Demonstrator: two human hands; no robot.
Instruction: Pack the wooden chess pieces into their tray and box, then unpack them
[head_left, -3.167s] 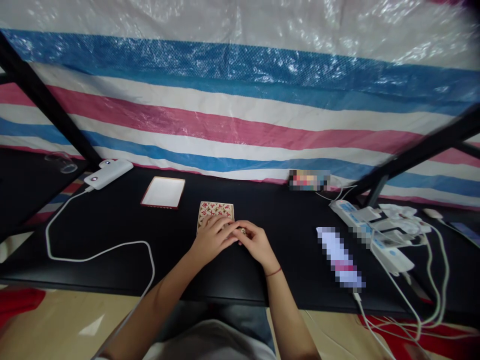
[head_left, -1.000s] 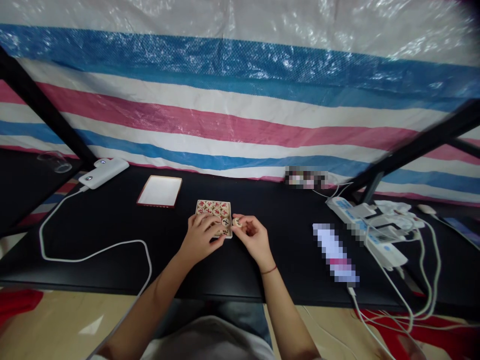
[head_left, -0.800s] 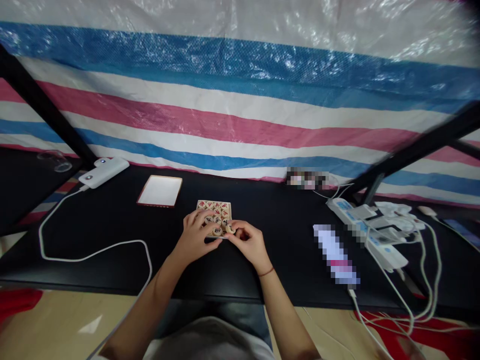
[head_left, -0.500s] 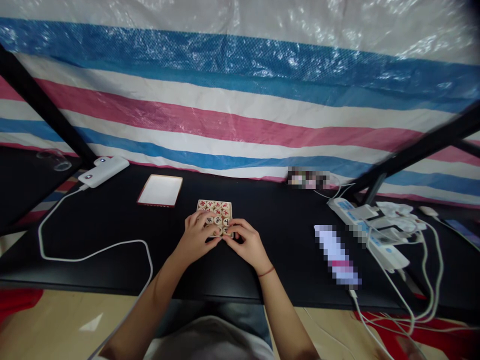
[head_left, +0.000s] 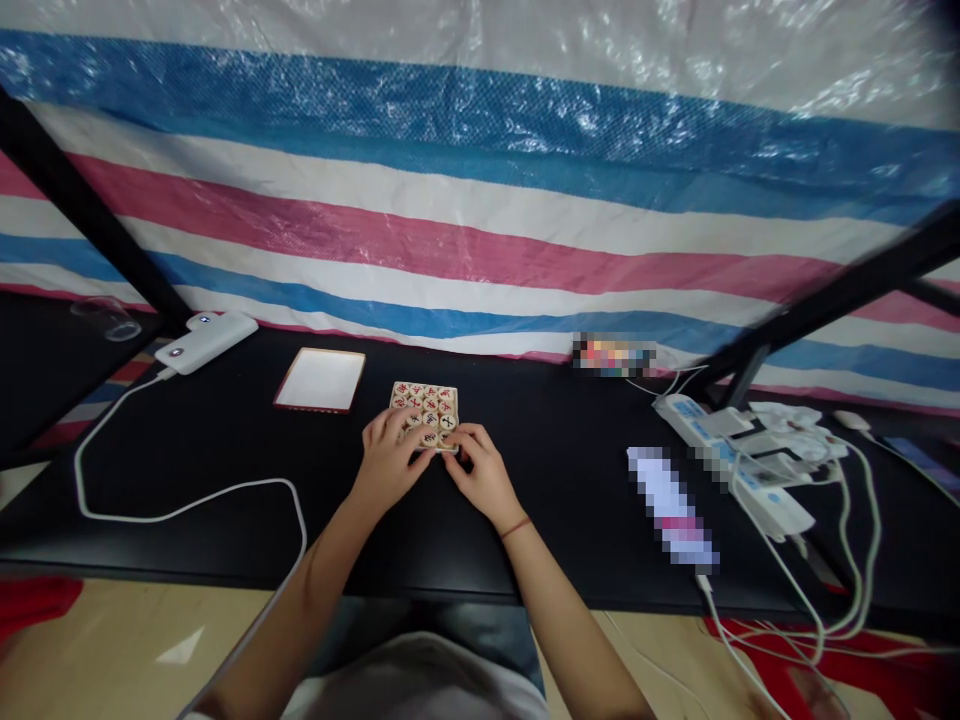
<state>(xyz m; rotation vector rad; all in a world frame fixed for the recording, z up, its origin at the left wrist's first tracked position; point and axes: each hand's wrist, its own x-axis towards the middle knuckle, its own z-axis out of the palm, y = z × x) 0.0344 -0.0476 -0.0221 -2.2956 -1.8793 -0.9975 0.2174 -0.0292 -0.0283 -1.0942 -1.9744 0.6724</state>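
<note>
A small wooden tray (head_left: 424, 385) lies on the black table, filled with round wooden Chinese chess pieces (head_left: 431, 410) in rows, marked in red and black. My left hand (head_left: 388, 462) grips the tray's left side, its fingers lying over the pieces. My right hand (head_left: 480, 470) pinches the tray's near right corner. The hands hide the tray's front rows and its near edge. No loose piece shows in either hand.
A shallow white-bottomed tray (head_left: 319, 380) lies behind and left of the pieces. A white power bank (head_left: 206, 342) trails a cable along the left. To the right are a pixelated long object (head_left: 670, 505) and a cabled power strip (head_left: 720, 430). Black frame bars cross both upper sides.
The loose piece once pinched in my right hand has gone down at the tray. Both hands closed onto the tray, and it has slid slightly away from me.
</note>
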